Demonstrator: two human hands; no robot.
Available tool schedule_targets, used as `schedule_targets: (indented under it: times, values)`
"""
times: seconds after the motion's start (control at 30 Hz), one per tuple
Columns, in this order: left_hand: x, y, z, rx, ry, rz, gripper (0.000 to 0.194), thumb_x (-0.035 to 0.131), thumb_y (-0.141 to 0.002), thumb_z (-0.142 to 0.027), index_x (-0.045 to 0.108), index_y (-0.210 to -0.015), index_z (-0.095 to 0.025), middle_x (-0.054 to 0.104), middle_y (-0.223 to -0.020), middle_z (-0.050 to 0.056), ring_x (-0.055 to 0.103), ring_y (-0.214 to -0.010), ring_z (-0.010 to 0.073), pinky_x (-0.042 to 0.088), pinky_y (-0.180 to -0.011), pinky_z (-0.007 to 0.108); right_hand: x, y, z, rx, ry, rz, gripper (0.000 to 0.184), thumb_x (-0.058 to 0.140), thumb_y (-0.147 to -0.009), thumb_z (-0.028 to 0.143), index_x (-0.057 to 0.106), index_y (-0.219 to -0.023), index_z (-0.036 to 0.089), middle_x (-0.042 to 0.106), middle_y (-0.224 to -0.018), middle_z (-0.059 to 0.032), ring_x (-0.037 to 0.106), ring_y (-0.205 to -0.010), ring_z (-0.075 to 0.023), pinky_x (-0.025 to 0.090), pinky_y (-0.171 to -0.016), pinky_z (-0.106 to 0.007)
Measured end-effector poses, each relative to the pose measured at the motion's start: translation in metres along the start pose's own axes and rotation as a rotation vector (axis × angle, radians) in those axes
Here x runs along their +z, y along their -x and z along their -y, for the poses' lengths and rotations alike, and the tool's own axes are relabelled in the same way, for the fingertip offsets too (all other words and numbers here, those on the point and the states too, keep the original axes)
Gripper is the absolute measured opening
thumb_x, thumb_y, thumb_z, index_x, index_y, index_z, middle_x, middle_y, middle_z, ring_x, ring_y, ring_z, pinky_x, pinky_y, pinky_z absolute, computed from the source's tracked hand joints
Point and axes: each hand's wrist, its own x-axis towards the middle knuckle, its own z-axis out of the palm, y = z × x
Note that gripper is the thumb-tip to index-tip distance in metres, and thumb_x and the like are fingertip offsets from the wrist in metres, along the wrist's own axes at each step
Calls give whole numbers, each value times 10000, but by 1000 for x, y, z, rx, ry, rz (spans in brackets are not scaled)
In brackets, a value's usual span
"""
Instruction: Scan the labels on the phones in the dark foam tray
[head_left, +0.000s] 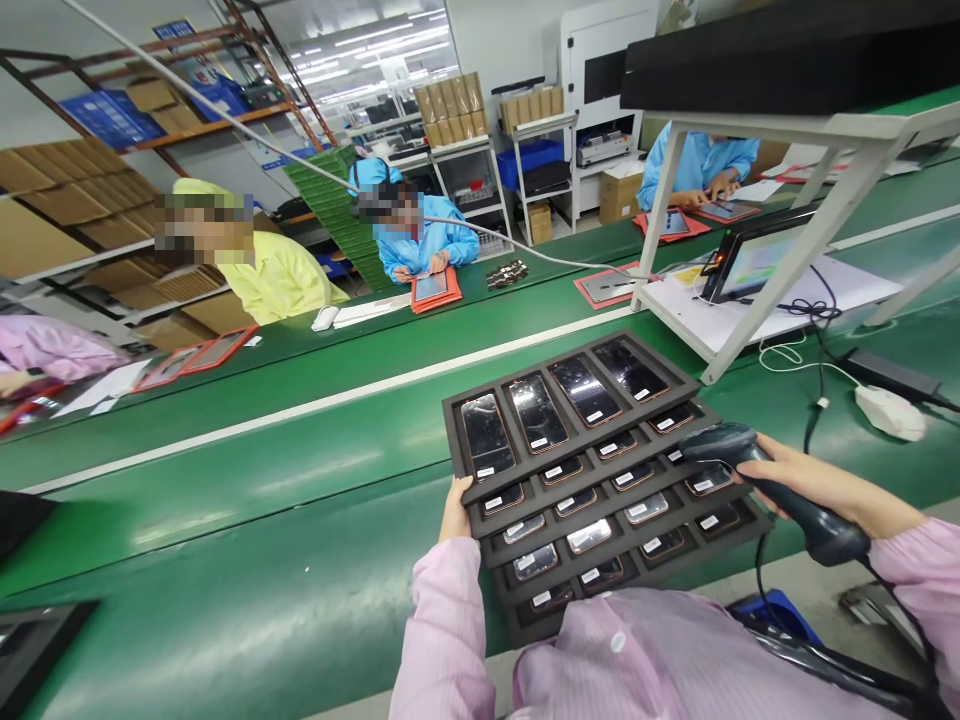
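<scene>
My left hand [454,510] grips the left edge of a stack of black foam trays [697,385], fanned out in steps on the green belt. Each tray holds phones [487,434] lying screen up with white labels. My right hand [814,483] is closed round the handle of a dark barcode scanner [731,448], whose head hangs over the right side of the stepped trays. A black cable runs down from the scanner's handle. Both my sleeves are pink.
A white stand [757,300] with a tablet screen [757,262] and cables stands to the right. A white adapter [891,412] lies on the belt [225,480]. Across the far belt, seated people in blue and yellow coats handle tablets on red trays [435,290].
</scene>
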Motion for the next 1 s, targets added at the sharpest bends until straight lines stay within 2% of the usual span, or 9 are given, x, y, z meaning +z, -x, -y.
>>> schedule_targets:
  times: [0.17, 0.3, 0.47, 0.6, 0.73, 0.87, 1.0]
  values:
    - [-1, -2, 1, 1, 16, 21, 158, 622, -574, -168, 561, -714, -210, 664, -666, -5, 645, -593, 184, 560, -701, 353, 28, 9, -5, -9, 0, 77, 408, 617, -696, 413, 437, -1013, 229, 654, -943, -59, 506, -429, -86, 392, -367, -221]
    - [-4, -6, 2, 17, 21, 40, 171, 620, -575, -161, 548, -720, -214, 669, -680, -22, 646, -615, 173, 551, -679, 317, 52, 10, -9, 47, 64, 166, 449, 626, -647, 447, 416, -982, 234, 599, -796, 12, 505, -443, -99, 400, -386, -233]
    - [-7, -11, 4, 43, 13, 87, 177, 635, -562, -165, 535, -699, -215, 661, -678, -22, 651, -650, 174, 540, -707, 308, 61, 19, -6, 20, 57, 135, 407, 600, -666, 448, 398, -949, 237, 556, -769, 37, 489, -452, -92, 387, -402, -236]
    - [-9, -13, 6, 59, 15, 131, 219, 655, -537, -181, 526, -709, -222, 654, -685, -27, 638, -645, 168, 521, -680, 294, 70, 30, -4, 4, 19, 93, 429, 622, -664, 449, 407, -971, 240, 588, -811, 17, 490, -453, -94, 379, -394, -232]
    - [-9, -14, 6, 86, 12, 184, 273, 669, -493, -209, 530, -727, -223, 656, -698, -32, 615, -629, 152, 506, -661, 279, 101, 33, -7, 29, 27, 173, 530, 633, -633, 491, 429, -1048, 232, 647, -955, -46, 514, -445, -84, 398, -392, -230]
    - [-8, -14, 7, 109, 11, 216, 349, 692, -446, -239, 547, -764, -228, 648, -700, -39, 604, -641, 154, 490, -659, 279, 136, 27, -10, 97, 61, 231, 636, 607, -557, 493, 398, -1100, 236, 602, -747, 16, 495, -397, -111, 379, -346, -236]
    - [-9, -16, 7, 125, 10, 258, 391, 699, -425, -255, 556, -788, -233, 648, -724, -40, 603, -671, 157, 481, -690, 285, 149, 29, -9, 81, 60, 213, 643, 593, -575, 463, 365, -1136, 248, 567, -696, 50, 498, -404, -117, 378, -341, -230]
